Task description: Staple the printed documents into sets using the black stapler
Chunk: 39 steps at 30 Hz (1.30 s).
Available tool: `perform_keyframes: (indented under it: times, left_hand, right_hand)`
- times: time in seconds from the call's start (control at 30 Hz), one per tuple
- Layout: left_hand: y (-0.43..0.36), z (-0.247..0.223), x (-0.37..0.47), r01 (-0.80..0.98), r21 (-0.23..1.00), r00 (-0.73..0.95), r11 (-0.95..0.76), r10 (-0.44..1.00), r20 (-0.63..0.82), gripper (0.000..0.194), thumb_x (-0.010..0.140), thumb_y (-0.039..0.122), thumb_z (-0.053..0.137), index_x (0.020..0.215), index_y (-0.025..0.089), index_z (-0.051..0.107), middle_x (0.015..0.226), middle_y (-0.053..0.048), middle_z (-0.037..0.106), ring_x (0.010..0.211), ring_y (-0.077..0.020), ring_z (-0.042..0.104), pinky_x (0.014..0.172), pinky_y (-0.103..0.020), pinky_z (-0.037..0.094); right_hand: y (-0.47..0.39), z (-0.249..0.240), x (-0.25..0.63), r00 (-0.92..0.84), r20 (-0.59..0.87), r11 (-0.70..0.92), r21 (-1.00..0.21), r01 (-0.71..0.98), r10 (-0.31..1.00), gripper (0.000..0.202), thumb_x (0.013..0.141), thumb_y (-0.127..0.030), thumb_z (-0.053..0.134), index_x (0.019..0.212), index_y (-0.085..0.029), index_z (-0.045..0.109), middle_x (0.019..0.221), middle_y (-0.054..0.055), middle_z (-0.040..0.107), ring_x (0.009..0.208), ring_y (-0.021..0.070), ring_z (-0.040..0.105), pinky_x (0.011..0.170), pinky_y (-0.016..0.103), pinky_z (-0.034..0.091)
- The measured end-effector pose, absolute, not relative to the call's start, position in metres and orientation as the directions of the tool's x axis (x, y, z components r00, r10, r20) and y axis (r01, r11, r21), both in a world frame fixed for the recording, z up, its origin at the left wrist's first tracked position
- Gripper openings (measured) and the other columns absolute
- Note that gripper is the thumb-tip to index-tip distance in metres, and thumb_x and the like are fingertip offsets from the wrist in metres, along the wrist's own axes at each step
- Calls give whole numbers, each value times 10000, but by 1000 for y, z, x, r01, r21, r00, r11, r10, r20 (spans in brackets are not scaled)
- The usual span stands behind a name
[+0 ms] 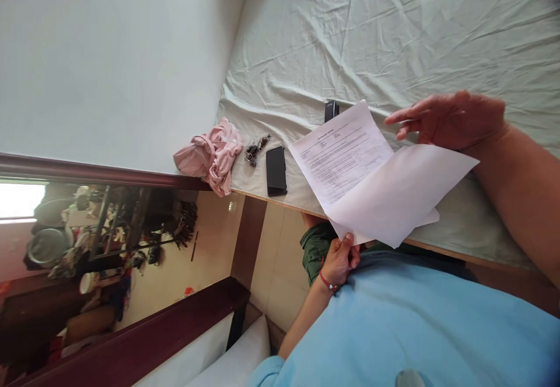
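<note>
Printed papers point(339, 157) lie over the front edge of the cloth-covered surface, with a blank white sheet point(389, 192) curling up across the printed page. My left hand point(341, 263) pinches the lower corner of the papers between thumb and fingers, and a red string bracelet is on its wrist. Above the right part of the sheets is my right hand point(450, 120), its fingers stretched out and holding nothing. The curled sheet passes just below its palm. A small black object point(331, 111) sits beside the top edge of the papers, partly hidden by them.
A black phone point(276, 171), a bunch of keys point(256, 150) and a crumpled pink cloth point(214, 157) lie left of the papers on the wrinkled pale cloth point(394, 37). A white wall point(109, 66) borders the surface. At lower left, a doorway shows cluttered household items.
</note>
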<state>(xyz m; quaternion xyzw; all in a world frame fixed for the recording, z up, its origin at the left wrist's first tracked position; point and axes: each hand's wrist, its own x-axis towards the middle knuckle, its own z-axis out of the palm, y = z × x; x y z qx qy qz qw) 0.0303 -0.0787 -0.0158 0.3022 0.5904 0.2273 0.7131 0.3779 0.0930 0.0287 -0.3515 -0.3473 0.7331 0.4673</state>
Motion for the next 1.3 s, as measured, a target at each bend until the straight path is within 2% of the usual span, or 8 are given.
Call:
perform_keyframes:
  times: [0.13, 0.37, 0.6, 0.73, 0.83, 0.93, 1.17, 1.3]
  left_hand:
    - [-79, -17, 29, 41, 696, 192, 716, 678, -709, 730, 688, 924, 683, 652, 208, 550, 343, 56, 430, 322, -60, 242, 382, -262, 93]
    - [-79, -17, 29, 56, 693, 208, 719, 671, -712, 725, 702, 916, 679, 653, 203, 555, 348, 56, 425, 332, -59, 245, 389, -262, 106]
    - [-81, -15, 28, 81, 686, 201, 723, 662, -722, 732, 700, 925, 674, 664, 203, 560, 364, 58, 430, 335, -62, 270, 393, -259, 124]
    - [-80, -13, 30, 92, 672, 212, 735, 645, -734, 750, 673, 943, 675, 660, 203, 556, 364, 56, 434, 326, -60, 267, 391, -260, 127]
    - [-80, -13, 31, 93, 662, 215, 744, 634, -743, 763, 655, 954, 676, 655, 201, 553, 362, 54, 435, 323, -60, 267, 389, -260, 122]
    - [-80, -13, 32, 88, 662, 222, 744, 634, -741, 760, 661, 949, 678, 661, 199, 552, 363, 57, 433, 328, -59, 270, 391, -256, 127]
    - [-82, -13, 35, 95, 658, 238, 747, 624, -744, 756, 674, 943, 672, 659, 196, 560, 364, 56, 425, 340, -62, 279, 406, -260, 141]
    - [-83, -12, 36, 104, 642, 230, 760, 610, -759, 764, 659, 951, 674, 661, 195, 567, 368, 52, 434, 336, -62, 273, 404, -266, 130]
  right_hand:
    - [92, 29, 379, -299, -217, -342, -810, -475, 929, 592, 1024, -553, 236, 990, -219, 723, 1280, 78, 765, 1030, 197, 748, 924, 462, 539]
    - [97, 32, 379, -178, -316, -361, -757, -545, 932, 929, 1046, -382, -189, 978, -209, 722, 1204, 86, 786, 1224, 189, 718, 1034, 479, 500]
    - [98, 30, 373, -162, 43, -21, -927, -375, 986, 662, 1032, -520, 108, 1337, -384, 679, 1581, -71, 589, 1522, 150, 479, 1184, 413, 383]
    - [97, 35, 369, -164, 118, 47, -923, -382, 979, 510, 1015, -599, 320, 1356, -465, 675, 1656, -151, 484, 1606, 146, 346, 1258, 394, 326]
    - [98, 36, 369, -184, 173, 69, -882, -466, 968, 431, 1006, -625, 459, 1319, -464, 707, 1604, -139, 555, 1597, 162, 374, 1295, 412, 297]
    - [98, 34, 371, -224, 145, 19, -874, -486, 964, 425, 1025, -584, 432, 1290, -420, 722, 1536, -98, 630, 1548, 179, 455, 1265, 458, 333]
    - [99, 32, 376, -245, -35, -168, -820, -547, 969, 753, 1085, -377, 8, 1177, -268, 747, 1328, 18, 758, 1314, 182, 668, 1137, 485, 440]
    - [101, 27, 376, -222, -60, -169, -840, -515, 973, 516, 1075, -453, 260, 1196, -260, 723, 1329, 21, 755, 1292, 192, 670, 1125, 431, 483]
